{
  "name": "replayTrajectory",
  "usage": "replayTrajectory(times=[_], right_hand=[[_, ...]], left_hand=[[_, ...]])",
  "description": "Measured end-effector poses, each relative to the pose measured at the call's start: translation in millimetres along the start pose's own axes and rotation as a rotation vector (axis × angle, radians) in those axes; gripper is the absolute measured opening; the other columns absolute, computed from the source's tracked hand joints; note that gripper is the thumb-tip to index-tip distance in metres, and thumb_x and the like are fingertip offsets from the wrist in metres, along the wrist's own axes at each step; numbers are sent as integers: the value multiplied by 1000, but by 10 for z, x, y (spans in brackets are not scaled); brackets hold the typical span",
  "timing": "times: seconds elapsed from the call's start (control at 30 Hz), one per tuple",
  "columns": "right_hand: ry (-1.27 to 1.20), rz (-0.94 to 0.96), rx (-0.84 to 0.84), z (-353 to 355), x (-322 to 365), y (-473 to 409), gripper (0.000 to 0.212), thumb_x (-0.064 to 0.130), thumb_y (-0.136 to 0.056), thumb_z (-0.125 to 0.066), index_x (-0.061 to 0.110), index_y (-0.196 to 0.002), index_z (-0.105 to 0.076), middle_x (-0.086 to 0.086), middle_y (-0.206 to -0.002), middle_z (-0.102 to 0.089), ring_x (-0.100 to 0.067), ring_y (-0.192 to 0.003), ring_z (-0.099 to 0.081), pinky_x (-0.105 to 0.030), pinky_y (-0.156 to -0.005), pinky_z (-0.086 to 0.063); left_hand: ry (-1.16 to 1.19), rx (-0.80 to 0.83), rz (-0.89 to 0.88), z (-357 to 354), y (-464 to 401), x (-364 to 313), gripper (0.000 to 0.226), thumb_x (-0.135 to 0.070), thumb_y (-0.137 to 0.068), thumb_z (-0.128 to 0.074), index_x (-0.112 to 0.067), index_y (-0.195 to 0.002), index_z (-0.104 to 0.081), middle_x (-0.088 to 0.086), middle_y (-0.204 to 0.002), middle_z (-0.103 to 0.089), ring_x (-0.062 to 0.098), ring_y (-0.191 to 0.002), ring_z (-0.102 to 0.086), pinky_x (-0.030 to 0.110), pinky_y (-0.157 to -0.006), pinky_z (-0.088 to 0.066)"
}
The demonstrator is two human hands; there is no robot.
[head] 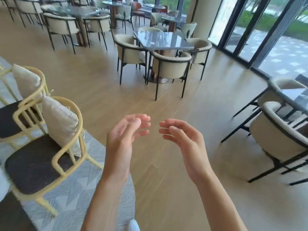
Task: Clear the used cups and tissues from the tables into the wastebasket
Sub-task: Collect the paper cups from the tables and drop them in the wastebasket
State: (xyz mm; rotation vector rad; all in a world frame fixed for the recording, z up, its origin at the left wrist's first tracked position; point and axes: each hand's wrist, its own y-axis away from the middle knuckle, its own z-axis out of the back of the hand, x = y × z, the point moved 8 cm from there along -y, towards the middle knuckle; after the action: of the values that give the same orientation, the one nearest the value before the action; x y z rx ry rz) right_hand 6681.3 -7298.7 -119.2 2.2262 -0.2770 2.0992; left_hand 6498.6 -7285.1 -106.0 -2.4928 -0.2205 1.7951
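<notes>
Holding our left hand (124,135) and right hand (185,139) up before us, fingers loosely curved and gripping nothing, we see no cup, tissue or wastebasket anywhere. The nearest table (164,41) stands well ahead, slightly toward our right hand, its grey top apparently bare; a second table (295,95) lies right.

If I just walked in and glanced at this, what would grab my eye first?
Two bare hands, the left hand and right hand, are raised low in the middle, fingers relaxed, holding nothing. Beyond them a grey table stands ringed by cream chairs, and yellow-framed chairs with cushions sit on the left.
</notes>
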Motion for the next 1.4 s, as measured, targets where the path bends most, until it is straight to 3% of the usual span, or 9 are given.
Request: replayTrajectory(times=[0.37,0.73,0.83,1.0,1.1,1.4], right_hand=[[-24,25,-78,-80,-94,-2321,28,22,-89,-58,9,-109,-72,-4,-111,-77,-26,-104,-73,-46,-100,-55],[-80,3,87,-496,-396,-5269,19,15,-95,-61,7,-108,-72,-6,-110,-77,-25,-100,-74,-48,-100,-55],[-81,11,181,-794,-293,-6104,17,5,-101,-56,5,-109,-71,-7,-109,-78,-26,-100,-74,-49,-101,-54],[-130,17,344,-1518,-252,-7155,22,16,-92,-60,5,-108,-71,-8,-109,-77,-26,-100,-74,-40,-94,-56],[-130,4,431,-1995,-377,-7688,24,20,-89,-61,7,-105,-73,-9,-106,-78,-25,-100,-74,-40,-95,-55],[-85,27,488,-3553,-461,-9748,16,6,-101,-57,5,-108,-71,-6,-105,-78,-21,-98,-74,-34,-94,-55]], left_hand=[[1,55,-7,-360,-2401,351,19,-19,-90,-57,-15,-91,-76,13,-105,-76,33,-102,-71,51,-94,-55],[-67,-121,-65,-497,-4953,768,20,-20,-88,-58,-19,-87,-77,12,-105,-76,31,-101,-71,48,-91,-56],[-67,-216,-113,-412,-5597,651,18,-19,-88,-58,-13,-89,-75,14,-105,-76,31,-100,-71,45,-89,-57],[-84,-382,-161,-4,-6450,564,19,-20,-87,-59,-9,-88,-74,15,-105,-76,34,-101,-72,39,-85,-59],[-91,-458,-184,292,-6994,593,21,-20,-85,-59,-5,-90,-73,15,-103,-76,33,-99,-73,43,-87,-58],[-43,-463,-261,1144,-9348,491,20,-20,-87,-59,-15,-84,-78,15,-105,-76,35,-101,-72,48,-89,-56]])
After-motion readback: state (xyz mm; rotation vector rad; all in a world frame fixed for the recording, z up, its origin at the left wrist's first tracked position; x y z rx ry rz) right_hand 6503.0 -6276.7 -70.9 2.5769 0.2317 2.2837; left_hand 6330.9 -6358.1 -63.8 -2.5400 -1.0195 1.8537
